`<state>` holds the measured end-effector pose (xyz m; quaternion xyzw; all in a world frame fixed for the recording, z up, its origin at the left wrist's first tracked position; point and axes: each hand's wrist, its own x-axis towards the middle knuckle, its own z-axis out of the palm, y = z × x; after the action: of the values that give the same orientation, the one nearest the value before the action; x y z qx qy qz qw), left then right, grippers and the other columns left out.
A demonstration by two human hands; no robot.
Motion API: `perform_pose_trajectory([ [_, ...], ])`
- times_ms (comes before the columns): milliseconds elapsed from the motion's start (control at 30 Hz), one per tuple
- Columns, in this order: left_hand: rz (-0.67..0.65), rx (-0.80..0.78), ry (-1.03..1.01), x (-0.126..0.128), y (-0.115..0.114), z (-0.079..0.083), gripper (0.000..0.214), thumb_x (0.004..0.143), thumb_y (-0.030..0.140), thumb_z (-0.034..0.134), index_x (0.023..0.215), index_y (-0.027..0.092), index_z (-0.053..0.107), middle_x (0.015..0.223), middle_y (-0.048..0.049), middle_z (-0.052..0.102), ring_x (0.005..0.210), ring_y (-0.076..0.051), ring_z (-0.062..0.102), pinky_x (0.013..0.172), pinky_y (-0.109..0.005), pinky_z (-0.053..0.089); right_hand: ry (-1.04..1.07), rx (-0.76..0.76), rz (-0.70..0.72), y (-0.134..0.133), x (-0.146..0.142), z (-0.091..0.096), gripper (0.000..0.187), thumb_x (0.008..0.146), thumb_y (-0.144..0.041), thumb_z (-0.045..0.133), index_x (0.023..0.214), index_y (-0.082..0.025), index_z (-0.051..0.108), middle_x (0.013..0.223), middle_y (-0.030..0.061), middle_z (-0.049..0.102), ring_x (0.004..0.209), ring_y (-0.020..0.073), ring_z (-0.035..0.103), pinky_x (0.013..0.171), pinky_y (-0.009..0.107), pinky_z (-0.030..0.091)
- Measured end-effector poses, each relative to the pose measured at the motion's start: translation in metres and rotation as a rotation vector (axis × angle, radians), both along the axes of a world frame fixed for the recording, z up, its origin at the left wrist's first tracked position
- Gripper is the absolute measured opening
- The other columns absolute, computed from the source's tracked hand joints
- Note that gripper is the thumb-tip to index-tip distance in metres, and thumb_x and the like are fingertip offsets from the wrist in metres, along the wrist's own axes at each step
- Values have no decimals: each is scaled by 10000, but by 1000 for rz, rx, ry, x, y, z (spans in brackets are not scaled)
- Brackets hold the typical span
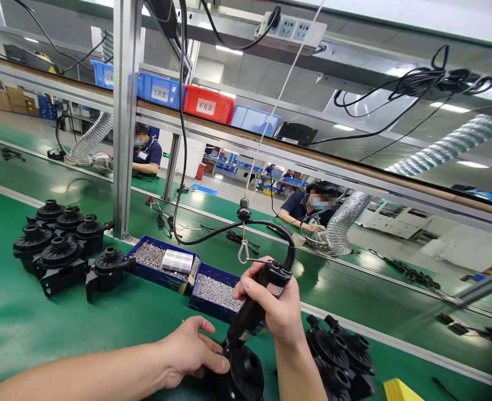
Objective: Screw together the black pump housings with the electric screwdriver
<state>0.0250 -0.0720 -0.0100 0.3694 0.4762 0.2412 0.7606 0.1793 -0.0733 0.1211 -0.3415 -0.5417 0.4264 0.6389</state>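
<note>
My right hand (273, 303) is wrapped round a black electric screwdriver (256, 312), which tilts down to the left. Its tip meets the edge of a round black pump housing (246, 376) at the bottom of the view. From the left, my left hand (191, 353) steadies that housing, thumb pressed on its rim; some of its fingers are hidden behind the part. A cable and a hanging hook (243, 252) reach the screwdriver's top end. Just beyond my hands stand a blue bin of small screws (216, 291) and a blue bin of longer screws (149, 256).
Several black housings (62, 245) stand at left on the green table (28, 328), and more housings (340, 356) at right beside a yellow block (401, 390). A metal post (124, 122) rises behind the bins. Co-workers (308, 206) sit across the bench.
</note>
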Motion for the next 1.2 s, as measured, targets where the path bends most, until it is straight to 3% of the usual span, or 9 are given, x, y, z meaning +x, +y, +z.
perform_pose_trajectory([
  [200,-88,186,44,8,1,-8,790,414,199,993,1030,246,501,863,55,695,712,-132,575,641,-263,400,2,47,112,6,10,-4,295,866,-338,922,911,-208,661,664,-10,714,567,196,728,591,314,602],
  [533,-76,200,98,11,1,-9,766,429,176,952,1009,265,461,823,76,658,776,-183,605,728,-303,409,9,76,139,3,14,-7,295,862,-357,914,899,-214,658,656,-12,696,541,207,710,574,334,585],
  [900,-72,237,61,9,0,-11,660,521,121,913,976,253,454,817,100,641,736,-141,582,734,-290,430,33,26,162,0,5,-1,337,835,-373,924,888,-214,632,657,-22,686,545,197,696,581,317,535],
  [1200,-70,247,5,12,2,-20,655,516,121,912,944,258,435,781,108,614,694,-125,548,679,-275,430,46,18,291,-1,9,-5,375,828,-404,922,888,-229,596,650,-43,644,501,164,641,535,284,480],
])
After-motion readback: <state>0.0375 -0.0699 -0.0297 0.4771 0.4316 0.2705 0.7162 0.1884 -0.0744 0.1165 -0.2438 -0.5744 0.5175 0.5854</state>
